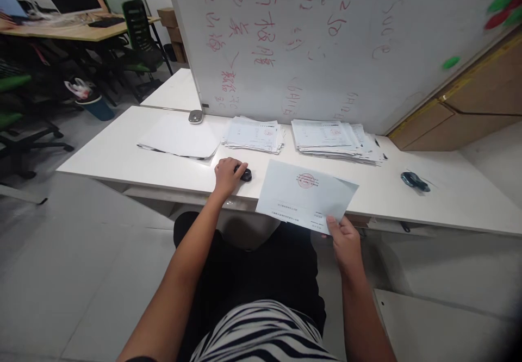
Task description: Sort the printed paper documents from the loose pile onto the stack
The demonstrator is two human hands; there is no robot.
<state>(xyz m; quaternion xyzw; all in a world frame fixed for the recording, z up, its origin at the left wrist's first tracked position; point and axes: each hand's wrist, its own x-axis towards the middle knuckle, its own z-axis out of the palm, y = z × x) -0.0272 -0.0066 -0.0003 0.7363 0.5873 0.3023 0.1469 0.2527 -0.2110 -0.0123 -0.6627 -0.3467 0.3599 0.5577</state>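
My right hand [346, 238] pinches the near corner of a white sheet [304, 194] with a round red seal, held at the front edge of the white table [118, 155]. My left hand [227, 173] is closed over a small black object [246, 175], possibly a stamp, resting on the table just left of the sheet. Two stacks of similar printed sheets lie further back: one [253, 133] in the middle and a larger one [336, 139] to its right.
A loose pile of blank-looking paper [179, 139] lies at the left, with a small grey round object [196, 116] behind it. A dark clip-like item [414, 180] sits at the right. A whiteboard [326, 36] with red writing stands behind. Office chairs and desks fill the far left.
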